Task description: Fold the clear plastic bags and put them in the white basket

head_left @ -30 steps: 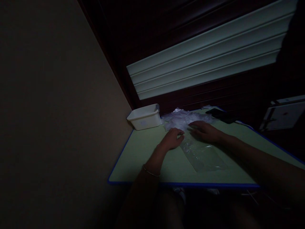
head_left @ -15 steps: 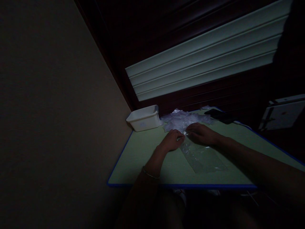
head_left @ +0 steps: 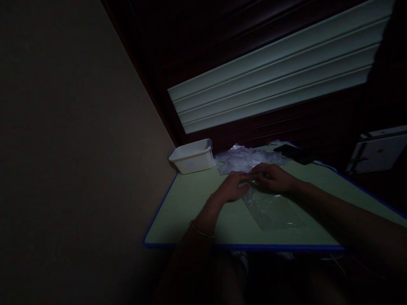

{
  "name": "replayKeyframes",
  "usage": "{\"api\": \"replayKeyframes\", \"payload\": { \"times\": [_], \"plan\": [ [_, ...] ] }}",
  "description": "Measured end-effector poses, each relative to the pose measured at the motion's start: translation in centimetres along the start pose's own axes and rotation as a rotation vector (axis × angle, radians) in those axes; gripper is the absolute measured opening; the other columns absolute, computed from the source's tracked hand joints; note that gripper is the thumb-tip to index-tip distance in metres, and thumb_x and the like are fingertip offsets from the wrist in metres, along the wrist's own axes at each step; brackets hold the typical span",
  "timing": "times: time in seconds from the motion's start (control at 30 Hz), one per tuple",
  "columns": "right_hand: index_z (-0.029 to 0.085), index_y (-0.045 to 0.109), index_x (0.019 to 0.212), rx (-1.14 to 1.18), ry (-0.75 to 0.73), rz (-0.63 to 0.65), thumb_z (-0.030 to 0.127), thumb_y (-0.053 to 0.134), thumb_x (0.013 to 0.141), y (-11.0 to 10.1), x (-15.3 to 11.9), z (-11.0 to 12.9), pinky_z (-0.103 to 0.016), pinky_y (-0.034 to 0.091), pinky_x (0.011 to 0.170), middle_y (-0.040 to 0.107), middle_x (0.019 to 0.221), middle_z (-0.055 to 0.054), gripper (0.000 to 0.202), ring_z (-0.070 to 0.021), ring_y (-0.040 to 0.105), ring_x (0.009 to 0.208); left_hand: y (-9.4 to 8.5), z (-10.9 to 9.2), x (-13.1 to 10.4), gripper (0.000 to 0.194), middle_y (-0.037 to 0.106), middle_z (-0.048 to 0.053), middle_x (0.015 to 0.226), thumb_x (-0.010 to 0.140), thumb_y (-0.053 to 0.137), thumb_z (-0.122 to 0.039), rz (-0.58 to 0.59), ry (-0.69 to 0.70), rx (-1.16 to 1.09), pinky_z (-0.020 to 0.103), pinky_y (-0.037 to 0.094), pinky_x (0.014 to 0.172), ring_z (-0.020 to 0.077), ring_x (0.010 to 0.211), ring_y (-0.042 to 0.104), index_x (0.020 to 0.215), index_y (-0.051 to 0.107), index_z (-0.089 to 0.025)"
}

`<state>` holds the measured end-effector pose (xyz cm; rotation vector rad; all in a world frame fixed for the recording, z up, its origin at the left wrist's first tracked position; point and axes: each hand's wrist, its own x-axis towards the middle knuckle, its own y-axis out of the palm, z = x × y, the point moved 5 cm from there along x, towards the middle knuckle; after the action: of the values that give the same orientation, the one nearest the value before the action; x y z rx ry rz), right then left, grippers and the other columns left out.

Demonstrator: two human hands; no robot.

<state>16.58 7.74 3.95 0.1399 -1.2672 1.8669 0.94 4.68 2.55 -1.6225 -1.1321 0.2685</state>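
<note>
A clear plastic bag (head_left: pixel 275 214) lies flat on the pale green table, its far end under my fingers. My left hand (head_left: pixel 234 186) pinches the far left edge of the bag, with its fingertips reaching toward the other hand. Close beside it, my right hand (head_left: pixel 271 177) has its fingers curled on the same far edge. The fingertips of both hands nearly meet, and in the dim light I cannot make out the exact grip. Just beyond them is a heap of crumpled clear plastic bags (head_left: pixel 243 159).
A white plastic bin (head_left: pixel 193 163) stands at the table's back left corner, by the wall. A dark flat object (head_left: pixel 294 153) with a pale cable (head_left: pixel 324 165) lies at the back right. The table (head_left: pixel 187 212) has a blue edge. Behind it is a dark panel with pale slats (head_left: pixel 270 76).
My left hand's fingers have stretched rightward, closing the gap to my right hand at the bag's far edge. The bag has stayed in nearly the same place.
</note>
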Motion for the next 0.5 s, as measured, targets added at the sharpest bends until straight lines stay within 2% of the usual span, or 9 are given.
{"api": "replayKeyframes", "payload": {
  "times": [0.1, 0.23, 0.33, 0.5],
  "plan": [
    [0.018, 0.071, 0.095, 0.041, 0.059, 0.000, 0.032, 0.053, 0.083, -0.2, -0.1, 0.1, -0.033, 0.049, 0.071, 0.073, 0.088, -0.009, 0.026, -0.0233, 0.065, 0.079, 0.0, -0.3, 0.2, 0.034, 0.065, 0.007, 0.122, 0.085, 0.059, -0.023, 0.003, 0.014, -0.038, 0.039, 0.041, 0.103, 0.0208, 0.114, 0.056, 0.118, 0.065, -0.020],
    [0.018, 0.065, 0.092, 0.069, 0.141, -0.112, 0.033, 0.050, 0.085, -0.8, -0.2, -0.7, -0.031, 0.048, 0.066, 0.071, 0.085, -0.007, 0.022, -0.0216, 0.064, 0.076, -0.1, 0.0, 0.3, 0.026, 0.068, 0.006, 0.116, 0.087, 0.055, -0.021, -0.038, 0.009, -0.079, 0.036, 0.044, 0.101, 0.0186, 0.110, 0.058, 0.109, 0.069, -0.018],
    [0.020, 0.060, 0.094, 0.135, 0.185, -0.172, 0.031, 0.050, 0.083, -0.7, -0.2, -1.8, -0.033, 0.050, 0.070, 0.071, 0.087, -0.006, 0.019, -0.0221, 0.065, 0.079, -0.1, 0.4, 0.3, 0.023, 0.069, 0.006, 0.115, 0.087, 0.055, -0.021, -0.044, -0.022, -0.085, 0.035, 0.046, 0.098, 0.0180, 0.108, 0.059, 0.104, 0.071, -0.019],
    [0.020, 0.055, 0.103, 0.276, 0.199, -0.160, 0.023, 0.045, 0.081, -0.1, 0.0, -2.6, -0.040, 0.049, 0.085, 0.073, 0.097, -0.009, 0.024, -0.0235, 0.067, 0.091, -0.1, 0.4, 0.3, 0.017, 0.070, 0.006, 0.110, 0.086, 0.058, -0.023, -0.028, -0.016, -0.083, 0.035, 0.046, 0.097, 0.0178, 0.106, 0.060, 0.093, 0.072, -0.018]
  ]
}}
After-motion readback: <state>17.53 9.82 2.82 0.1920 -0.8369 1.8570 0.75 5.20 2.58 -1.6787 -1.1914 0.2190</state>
